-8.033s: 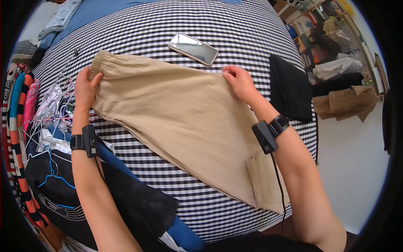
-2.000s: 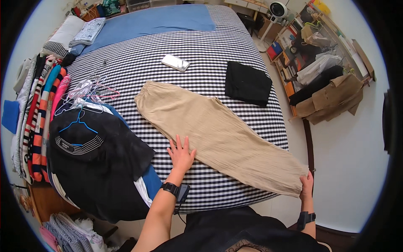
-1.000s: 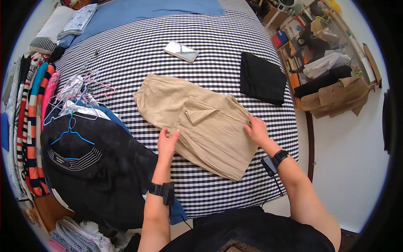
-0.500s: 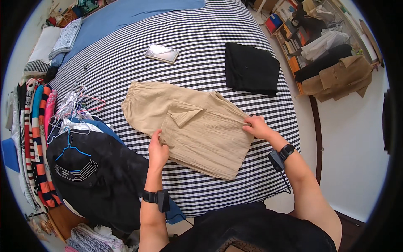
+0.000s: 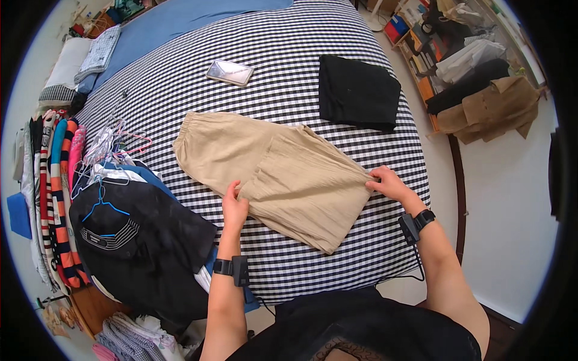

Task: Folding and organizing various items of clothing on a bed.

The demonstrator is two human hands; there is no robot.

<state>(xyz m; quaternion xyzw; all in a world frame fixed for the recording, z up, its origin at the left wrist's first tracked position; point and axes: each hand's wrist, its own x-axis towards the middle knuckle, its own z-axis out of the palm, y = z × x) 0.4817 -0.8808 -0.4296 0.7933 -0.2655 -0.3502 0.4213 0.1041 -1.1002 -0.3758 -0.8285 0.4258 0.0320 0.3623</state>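
A pair of beige trousers [image 5: 283,174] lies folded over on itself on the black-and-white checked bed [image 5: 283,78], its elastic waistband pointing to the upper left. My left hand [image 5: 233,207] pinches the fold's near-left edge. At the right end of the fold, my right hand [image 5: 388,183] grips the cloth. Both wrists carry black bands.
A folded black garment [image 5: 358,93] lies at the right of the bed and a flat silver phone [image 5: 229,72] further up. A pile of dark clothes with a blue hanger [image 5: 129,231], loose hangers [image 5: 108,147] and striped garments [image 5: 57,198] crowd the left. Shelves and brown cloth [image 5: 487,105] stand right.
The trousers, spread long two seconds ago, now lie folded in half. Both hands stay on the fold's ends; the view has shifted slightly.
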